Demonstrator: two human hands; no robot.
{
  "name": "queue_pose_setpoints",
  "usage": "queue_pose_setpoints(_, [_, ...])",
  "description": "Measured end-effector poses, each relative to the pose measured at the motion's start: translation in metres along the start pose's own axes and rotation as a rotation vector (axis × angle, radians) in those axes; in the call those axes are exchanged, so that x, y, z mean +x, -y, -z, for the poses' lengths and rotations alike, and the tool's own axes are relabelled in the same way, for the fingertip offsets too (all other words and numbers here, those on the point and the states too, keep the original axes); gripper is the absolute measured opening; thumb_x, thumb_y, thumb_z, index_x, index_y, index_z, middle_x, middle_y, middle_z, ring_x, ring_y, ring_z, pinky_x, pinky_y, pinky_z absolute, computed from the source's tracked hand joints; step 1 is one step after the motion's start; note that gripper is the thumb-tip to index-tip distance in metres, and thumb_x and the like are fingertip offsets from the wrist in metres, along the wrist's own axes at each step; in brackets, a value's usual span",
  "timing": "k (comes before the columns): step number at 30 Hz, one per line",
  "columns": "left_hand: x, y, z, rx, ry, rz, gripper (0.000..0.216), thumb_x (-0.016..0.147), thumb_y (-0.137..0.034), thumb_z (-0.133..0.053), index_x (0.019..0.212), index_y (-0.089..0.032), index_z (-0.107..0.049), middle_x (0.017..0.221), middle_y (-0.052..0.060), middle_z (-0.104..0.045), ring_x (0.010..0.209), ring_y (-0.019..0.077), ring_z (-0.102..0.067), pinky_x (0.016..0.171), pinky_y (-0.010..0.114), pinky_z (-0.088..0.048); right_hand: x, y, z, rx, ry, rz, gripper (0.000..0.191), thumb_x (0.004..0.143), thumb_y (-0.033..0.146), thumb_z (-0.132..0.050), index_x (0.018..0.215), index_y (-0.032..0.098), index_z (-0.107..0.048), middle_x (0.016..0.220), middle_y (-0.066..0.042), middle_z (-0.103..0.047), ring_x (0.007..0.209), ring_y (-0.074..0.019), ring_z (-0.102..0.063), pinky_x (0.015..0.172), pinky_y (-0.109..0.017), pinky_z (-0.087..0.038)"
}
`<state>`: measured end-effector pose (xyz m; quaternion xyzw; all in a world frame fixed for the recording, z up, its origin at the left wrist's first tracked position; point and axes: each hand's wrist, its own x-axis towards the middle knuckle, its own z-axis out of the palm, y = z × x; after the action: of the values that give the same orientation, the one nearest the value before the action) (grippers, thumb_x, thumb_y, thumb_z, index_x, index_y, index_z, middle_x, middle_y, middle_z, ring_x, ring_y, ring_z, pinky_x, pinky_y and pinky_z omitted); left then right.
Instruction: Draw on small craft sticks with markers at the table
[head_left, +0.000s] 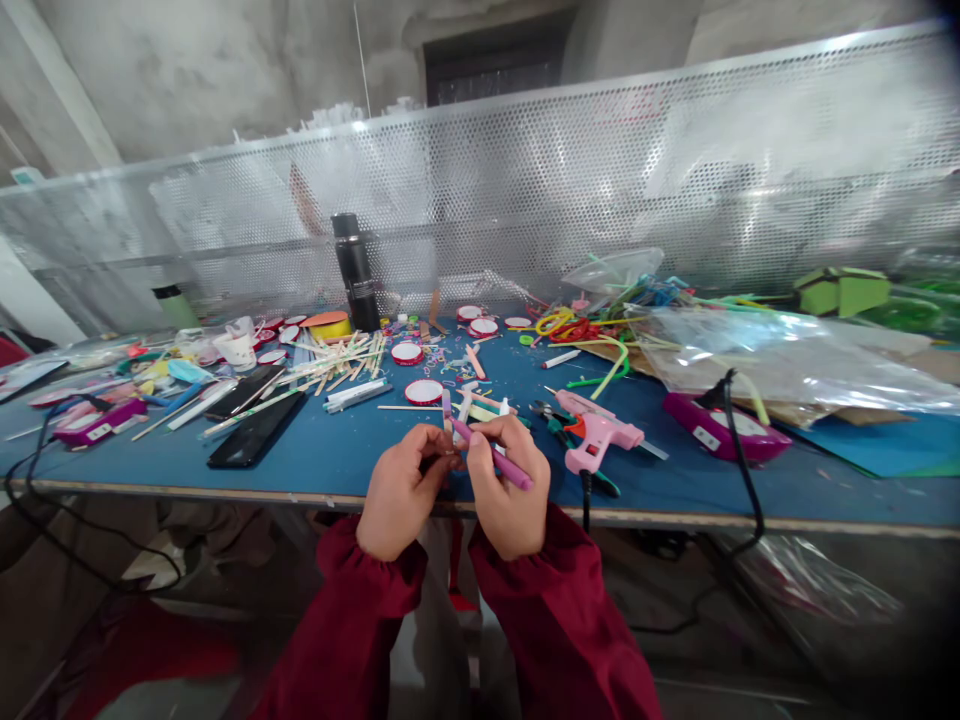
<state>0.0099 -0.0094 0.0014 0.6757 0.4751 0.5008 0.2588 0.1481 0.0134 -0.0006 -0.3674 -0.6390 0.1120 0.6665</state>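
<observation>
My right hand is closed around a purple marker pen, its tip pointing left toward my other hand. My left hand is pinched shut just beside that tip, near the table's front edge. A small coloured strip stands up at the left fingertips; the fingers hide most of what they grip, so its kind is unclear. Right of my hands lie a pink hot glue gun and pliers. Behind them is a round white disc with a red rim.
On the left are black phones, wooden sticks, white pens and a purple box. A black bottle stands at the back. At right lie another purple box with a cable, pipe cleaners and plastic bags.
</observation>
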Motion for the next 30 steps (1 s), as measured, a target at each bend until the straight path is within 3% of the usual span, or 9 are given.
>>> queue_pose_setpoints(4, [-0.0004, 0.0004, -0.0004, -0.007, -0.031, 0.022, 0.009, 0.095, -0.027, -0.061, 0.097, -0.023, -0.053, 0.086, -0.001, -0.073, 0.076, 0.0146, -0.069, 0.067, 0.024, -0.049, 0.0003, 0.0008, 0.0003, 0.011, 0.003, -0.001, 0.013, 0.093, 0.022, -0.054, 0.083, 0.024, -0.063, 0.079, -0.002, -0.071, 0.084, -0.022, -0.067, 0.08, -0.036, -0.05])
queue_pose_setpoints(8, [0.0003, 0.0, 0.0001, -0.017, -0.051, 0.064, 0.023, 0.094, -0.033, -0.063, 0.113, -0.023, -0.052, 0.084, -0.001, -0.076, 0.067, 0.0149, -0.068, 0.063, 0.025, -0.05, 0.0001, 0.0013, 0.0007, 0.029, 0.01, -0.014, 0.013, 0.094, 0.023, -0.054, 0.084, 0.024, -0.063, 0.079, -0.002, -0.071, 0.083, -0.022, -0.067, 0.08, -0.037, -0.051])
queue_pose_setpoints(11, [0.0012, -0.0003, 0.0009, 0.002, -0.032, 0.04, 0.026, 0.096, -0.033, -0.062, 0.119, -0.023, -0.057, 0.087, 0.0, -0.077, 0.071, 0.0157, -0.069, 0.067, 0.025, -0.05, -0.0005, 0.0005, 0.0003, 0.038, 0.012, -0.019, 0.012, 0.094, 0.024, -0.054, 0.085, 0.024, -0.063, 0.08, -0.002, -0.071, 0.083, -0.0221, -0.067, 0.08, -0.037, -0.051])
queue_pose_setpoints(18, [0.0018, 0.0016, 0.0014, -0.008, 0.009, 0.009, 0.018, 0.097, -0.029, -0.06, 0.113, -0.023, -0.065, 0.095, 0.002, -0.077, 0.084, 0.0161, -0.07, 0.073, 0.025, -0.049, -0.0012, -0.0023, -0.0009, 0.049, 0.004, -0.029, 0.012, 0.094, 0.024, -0.054, 0.085, 0.023, -0.062, 0.08, -0.002, -0.07, 0.083, -0.0218, -0.067, 0.08, -0.037, -0.051])
queue_pose_setpoints(24, [0.0039, -0.0003, 0.0029, 0.06, 0.013, 0.006, 0.01, 0.099, -0.031, -0.057, 0.098, -0.022, -0.062, 0.078, -0.002, -0.067, 0.072, 0.0141, -0.063, 0.067, 0.024, -0.044, -0.0009, -0.0015, -0.0002, 0.026, -0.006, 0.005, 0.012, 0.092, 0.022, -0.055, 0.083, 0.024, -0.063, 0.079, -0.001, -0.071, 0.083, -0.0219, -0.067, 0.079, -0.037, -0.051])
queue_pose_setpoints(30, [0.0039, -0.0065, 0.0034, 0.107, 0.062, 0.031, 0.011, 0.102, -0.031, -0.051, 0.104, -0.022, -0.057, 0.071, -0.004, -0.065, 0.065, 0.0145, -0.061, 0.063, 0.025, -0.041, 0.0002, 0.0009, 0.0006, 0.007, 0.003, 0.022, 0.011, 0.092, 0.021, -0.056, 0.083, 0.024, -0.063, 0.08, -0.002, -0.072, 0.084, -0.022, -0.067, 0.08, -0.037, -0.051])
